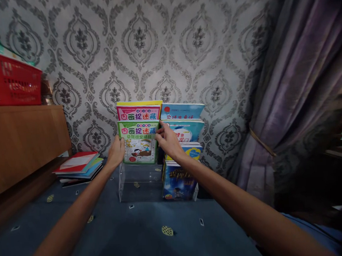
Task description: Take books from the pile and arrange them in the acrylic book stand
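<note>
A green picture book (139, 144) stands upright in the left column of a clear tiered book rack (140, 190). My left hand (116, 151) grips its left edge, and my right hand (168, 140) pinches its upper right edge. Behind it rise a pink book (139, 112) and a yellow-topped book (140, 103). The right column holds light blue books (184, 110), a teal-topped book (196, 128), a blue and yellow book (194, 151) and a dark blue book (179, 182) at the front. My right forearm partly covers these.
A stack of books (79, 163) lies to the left on the dark blue patterned cloth (131, 236). Beyond it stands a wooden cabinet (25, 142) with a red basket (12, 78) on top. Patterned wallpaper (182, 37) rises behind the rack; a purple curtain (276, 89) hangs at right.
</note>
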The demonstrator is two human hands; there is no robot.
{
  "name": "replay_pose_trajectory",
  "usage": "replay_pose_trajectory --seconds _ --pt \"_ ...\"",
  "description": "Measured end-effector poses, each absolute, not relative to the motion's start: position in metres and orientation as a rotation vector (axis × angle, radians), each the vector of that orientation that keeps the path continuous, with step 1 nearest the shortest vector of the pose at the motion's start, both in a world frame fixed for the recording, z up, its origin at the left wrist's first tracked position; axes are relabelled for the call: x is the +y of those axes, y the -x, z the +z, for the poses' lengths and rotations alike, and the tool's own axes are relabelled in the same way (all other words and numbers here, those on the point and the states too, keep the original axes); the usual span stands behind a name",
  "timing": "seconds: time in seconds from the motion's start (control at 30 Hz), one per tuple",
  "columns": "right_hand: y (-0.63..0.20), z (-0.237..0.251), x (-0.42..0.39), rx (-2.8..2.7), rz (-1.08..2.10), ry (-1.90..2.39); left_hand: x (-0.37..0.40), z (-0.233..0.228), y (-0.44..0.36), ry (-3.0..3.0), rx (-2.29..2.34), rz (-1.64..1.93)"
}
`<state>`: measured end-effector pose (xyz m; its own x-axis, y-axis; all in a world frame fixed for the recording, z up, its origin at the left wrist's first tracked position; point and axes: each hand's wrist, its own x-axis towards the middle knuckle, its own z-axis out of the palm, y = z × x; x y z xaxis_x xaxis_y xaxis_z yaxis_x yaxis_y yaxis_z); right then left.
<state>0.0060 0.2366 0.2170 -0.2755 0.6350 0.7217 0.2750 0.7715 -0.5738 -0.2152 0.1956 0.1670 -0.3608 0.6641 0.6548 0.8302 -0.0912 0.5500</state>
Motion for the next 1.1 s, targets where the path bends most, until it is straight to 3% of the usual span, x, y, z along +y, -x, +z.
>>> replay_pose_trajectory --seconds 0.3,0.57,1.1 --pt "-0.003 0.21 0.229 -1.806 0.489 0.673 0.196 0.16 0.223 1.689 -1.932 -1.432" --pt "0.008 0.2 0.214 -1.747 0.941 0.755 0.197 0.161 0.227 1.737 -1.9 -1.408" --pt "0.014 0.177 0.219 -1.676 0.878 0.697 0.2 0.174 0.223 1.763 -2.016 -1.315"
